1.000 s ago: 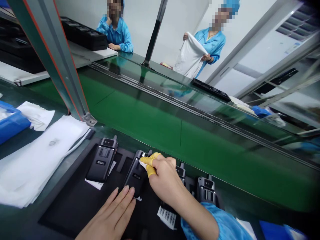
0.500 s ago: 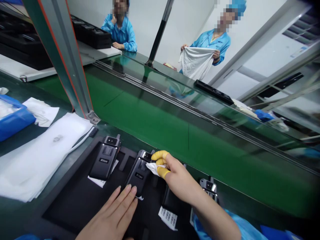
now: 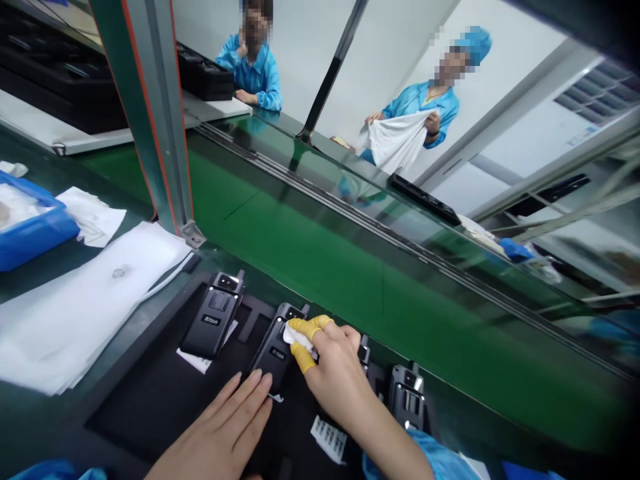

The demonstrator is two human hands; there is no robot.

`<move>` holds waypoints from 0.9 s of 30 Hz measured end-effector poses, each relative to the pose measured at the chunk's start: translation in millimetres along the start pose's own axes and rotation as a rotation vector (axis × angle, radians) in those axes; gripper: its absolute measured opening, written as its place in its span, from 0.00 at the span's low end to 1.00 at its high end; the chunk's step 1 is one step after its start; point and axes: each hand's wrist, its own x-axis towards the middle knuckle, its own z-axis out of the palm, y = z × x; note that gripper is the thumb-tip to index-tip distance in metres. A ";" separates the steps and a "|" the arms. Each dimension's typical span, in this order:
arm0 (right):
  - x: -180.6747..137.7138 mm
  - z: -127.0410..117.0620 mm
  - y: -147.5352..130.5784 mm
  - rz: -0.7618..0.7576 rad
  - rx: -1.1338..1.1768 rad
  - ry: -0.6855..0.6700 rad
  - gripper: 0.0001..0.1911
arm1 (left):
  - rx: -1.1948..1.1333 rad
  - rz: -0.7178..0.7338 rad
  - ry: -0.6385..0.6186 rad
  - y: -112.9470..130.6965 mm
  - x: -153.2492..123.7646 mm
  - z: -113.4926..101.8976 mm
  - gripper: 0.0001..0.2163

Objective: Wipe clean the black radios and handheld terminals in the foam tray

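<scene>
In a black foam tray (image 3: 145, 393) lie several black handheld radios with stubby antennas, backs up. My right hand (image 3: 333, 367), with yellow finger cots on its fingertips, pinches a small white wiping cloth (image 3: 296, 337) against the upper back of one "Riton" radio (image 3: 269, 352). Stretched out flat, my left hand (image 3: 223, 420) rests its fingertips at that radio's lower end. Another "Riton" radio (image 3: 209, 330) lies to the left, over a white label. To the right sits a further radio (image 3: 407, 399); one between is mostly hidden by my right hand. A printed label sheet (image 3: 329, 440) lies below it.
White paper sheets (image 3: 95, 300) and a blue bin (image 3: 37, 227) are at the left. A metal post (image 3: 155, 120) rises near the green conveyor belt (image 3: 320, 250). Across it, one person (image 3: 257, 73) sits and another (image 3: 427, 103) holds a white cloth.
My right hand has shifted left and down with the wiping cloth, further onto the radio's back. My left hand stays at the lower end. The view has tilted slightly.
</scene>
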 end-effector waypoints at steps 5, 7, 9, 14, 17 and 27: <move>4.6 -4.5 -7.1 0.075 -0.068 0.030 0.11 | 0.067 0.021 0.091 -6.2 -1.3 8.1 0.25; 4.8 -8.8 -11.7 0.088 -0.123 0.039 0.11 | 0.055 0.011 0.111 -5.7 -1.5 9.5 0.25; 6.0 -11.4 -17.4 0.095 -0.171 0.031 0.11 | 0.037 -0.002 0.099 -3.3 -2.0 9.2 0.25; 17.6 -4.4 -34.0 0.089 -0.229 0.025 0.11 | -0.038 -0.039 0.051 1.8 -2.9 6.2 0.24; 21.6 2.0 -38.1 0.071 -0.257 0.042 0.12 | -0.010 -0.040 0.007 2.1 -1.5 4.6 0.25; 5.4 -19.7 -9.7 0.165 -0.241 0.046 0.11 | -0.028 -0.013 0.023 0.1 0.1 4.2 0.24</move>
